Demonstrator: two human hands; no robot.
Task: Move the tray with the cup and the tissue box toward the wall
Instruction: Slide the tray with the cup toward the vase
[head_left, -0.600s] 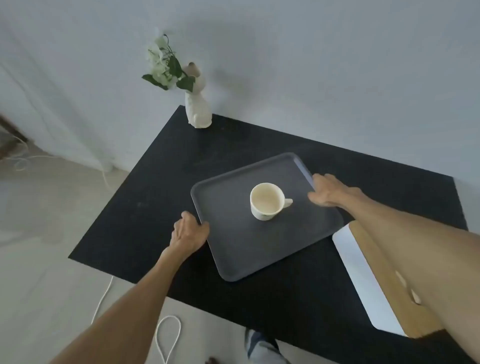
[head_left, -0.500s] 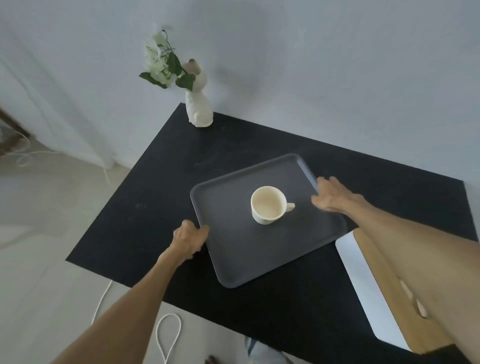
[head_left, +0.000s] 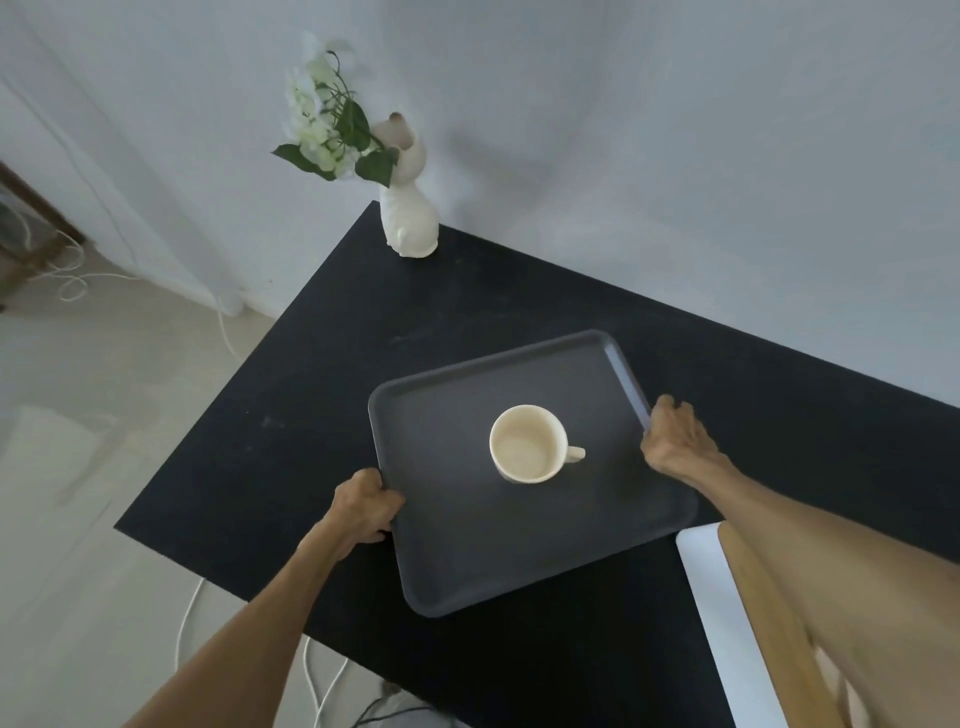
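A dark grey tray (head_left: 467, 561) lies on the black table (head_left: 311, 415), turned at an angle. An empty cream cup (head_left: 527, 444) stands upright near the tray's middle, handle pointing right. My left hand (head_left: 363, 506) grips the tray's left rim, fingers curled over the edge. My right hand (head_left: 675, 441) closes on the right rim. The tissue box (head_left: 727, 613), white with a wooden top, sits at the table's near right, largely hidden behind my right forearm. It is off the tray.
A white vase with green leaves and pale flowers (head_left: 402, 208) stands at the table's far left corner, by the wall (head_left: 675, 156). Bare black tabletop lies between tray and wall. White cables (head_left: 187, 623) hang below the near edge.
Both hands have tightened onto the tray's rims: the right hand's fingers, earlier spread over the rim, now curl around it. The tray and cup keep about the same place on the table.
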